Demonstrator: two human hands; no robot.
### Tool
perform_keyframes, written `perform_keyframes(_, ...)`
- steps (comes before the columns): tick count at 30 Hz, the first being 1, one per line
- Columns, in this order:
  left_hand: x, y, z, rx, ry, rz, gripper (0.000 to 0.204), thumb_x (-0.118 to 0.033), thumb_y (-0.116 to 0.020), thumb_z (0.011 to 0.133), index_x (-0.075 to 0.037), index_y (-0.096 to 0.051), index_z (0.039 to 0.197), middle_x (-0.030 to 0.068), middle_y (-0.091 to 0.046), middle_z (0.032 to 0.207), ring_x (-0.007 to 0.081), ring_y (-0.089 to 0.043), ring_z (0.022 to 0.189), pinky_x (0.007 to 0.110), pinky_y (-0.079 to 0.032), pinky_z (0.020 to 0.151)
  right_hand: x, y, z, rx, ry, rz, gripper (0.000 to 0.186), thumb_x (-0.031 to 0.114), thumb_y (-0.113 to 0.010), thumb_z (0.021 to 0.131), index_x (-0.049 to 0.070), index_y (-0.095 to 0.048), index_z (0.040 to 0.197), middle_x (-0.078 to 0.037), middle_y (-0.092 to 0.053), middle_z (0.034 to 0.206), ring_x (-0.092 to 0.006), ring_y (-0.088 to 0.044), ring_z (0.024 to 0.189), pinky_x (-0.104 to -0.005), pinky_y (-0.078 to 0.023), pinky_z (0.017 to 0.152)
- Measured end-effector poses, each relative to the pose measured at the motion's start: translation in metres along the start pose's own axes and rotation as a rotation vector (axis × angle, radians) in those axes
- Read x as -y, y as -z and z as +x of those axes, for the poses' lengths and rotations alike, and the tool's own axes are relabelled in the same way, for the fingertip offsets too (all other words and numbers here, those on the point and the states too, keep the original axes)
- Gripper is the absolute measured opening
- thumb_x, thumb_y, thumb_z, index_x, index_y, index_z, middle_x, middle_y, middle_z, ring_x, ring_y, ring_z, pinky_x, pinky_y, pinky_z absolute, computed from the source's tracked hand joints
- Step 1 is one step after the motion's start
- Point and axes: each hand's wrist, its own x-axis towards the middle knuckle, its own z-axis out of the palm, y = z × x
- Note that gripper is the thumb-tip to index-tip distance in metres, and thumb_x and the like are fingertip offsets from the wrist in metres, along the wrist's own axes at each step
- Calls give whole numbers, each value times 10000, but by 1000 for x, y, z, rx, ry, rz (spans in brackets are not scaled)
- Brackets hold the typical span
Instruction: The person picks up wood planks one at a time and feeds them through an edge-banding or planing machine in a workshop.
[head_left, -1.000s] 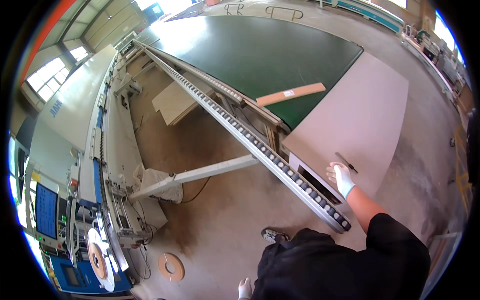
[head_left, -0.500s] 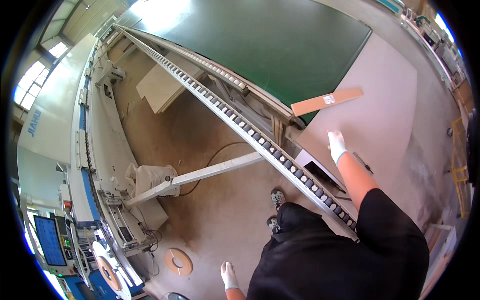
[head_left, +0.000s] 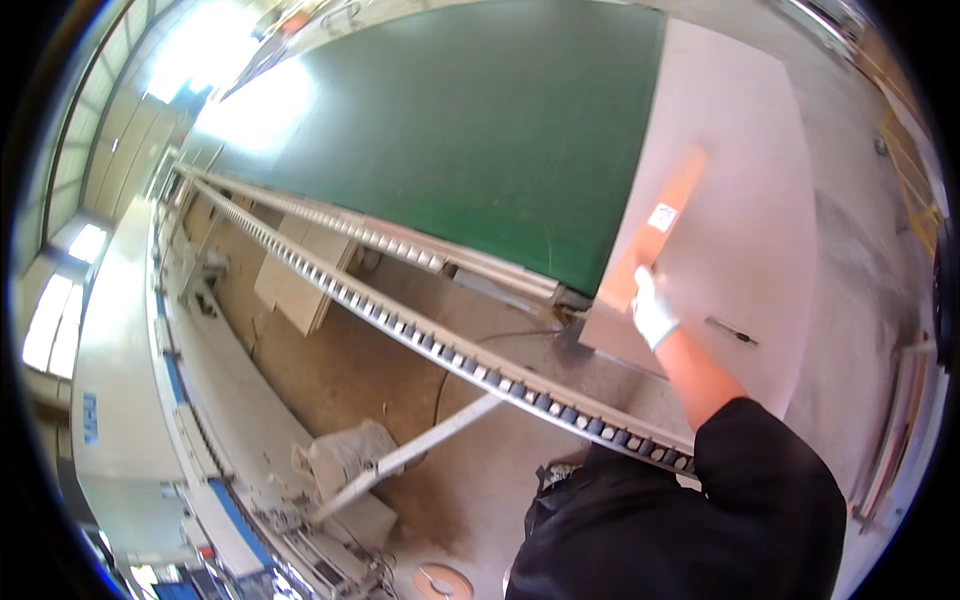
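Observation:
A narrow wood-coloured board strip point(head_left: 648, 244) with a white label is above the large pale panel point(head_left: 745, 150), blurred by motion. My right hand point(head_left: 652, 308), in a white glove, is closed on the edge near the strip's lower end; some fingers are hidden. Right of the hand, a dark pen-like tool point(head_left: 732, 330) lies on the same panel. My left hand is out of the picture.
A green belt table point(head_left: 450, 130) adjoins the panel on the left. The roller rail point(head_left: 410, 335) runs diagonally in front of my body. Farther left stands a long edge machine point(head_left: 130, 370). A brown ring-shaped coil point(head_left: 443, 582) lies on the floor.
My right hand has reached the board strip and gripped it. The strip has turned steeper and left the green table's corner. My left hand has gone out of view, and the view has turned.

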Motion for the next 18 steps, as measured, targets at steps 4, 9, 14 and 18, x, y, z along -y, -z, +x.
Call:
perform_keyframes(4,-24,47,52,-28,-124,86,532,-351,-574,958,69,-550,1284,205,-572,1262,296,-530,1182,377,-409,1019,-7,33,-51,31,162,-149,322,-35,-564,847,47,-634,1151,18,-630,980,-89,-583,890,-238,-478,808)
perform_keyframes(9,-47,94,106,-130,-276,142,583,-384,-581,950,85,-550,1295,245,-564,1338,338,-519,1257,397,-388,1087,-4,55,-97,189,75,-235,428,-155,-497,812,16,-651,1173,13,-627,993,-68,-558,889,-227,-472,815)
perform_keyframes(14,-215,105,86,-166,-206,-175,483,-318,-498,1006,54,-556,1309,228,-562,1354,330,-497,1297,375,-379,1097,0,56,-121,294,168,-368,362,-85,-591,887,12,-628,1234,3,-657,1118,-86,-576,1035,-256,-482,896)
perform_keyframes(18,-187,85,101,-13,-231,-99,506,-318,-493,1003,45,-512,1355,216,-540,1387,311,-483,1315,374,-370,1098,8,48,-128,312,172,-379,311,-18,-613,898,-8,-613,1209,-5,-651,1057,-75,-550,978,-249,-463,872)
